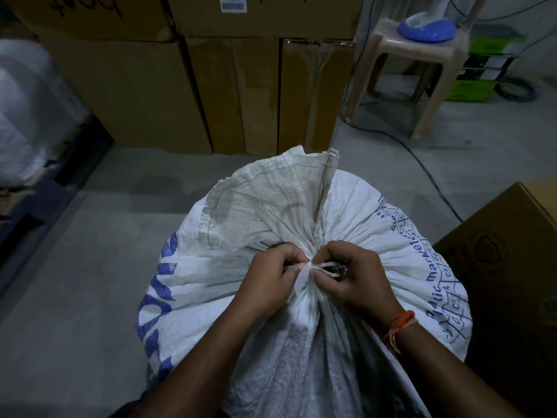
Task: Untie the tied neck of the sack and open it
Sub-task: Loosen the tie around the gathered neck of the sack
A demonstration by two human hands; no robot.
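A full white woven sack [391, 236] with blue print stands on the floor right below me. Its neck is gathered and bound by a white strip tie [313, 267], and the loose mouth flap [271, 191] fans out beyond the knot. My left hand [271, 276] pinches the tie on the left side of the knot. From the right, my right hand [352, 276] has its fingers closed on a loop of the same tie. An orange thread band [398, 324] circles the right wrist.
Stacked cardboard boxes [187, 92] line the wall ahead. A plastic stool [413, 70] carrying a blue object stands at the back right, with cables trailing over the concrete floor [75, 282]. Another cardboard box [512, 267] sits close on the right. A white wrapped bundle [27, 116] lies far left.
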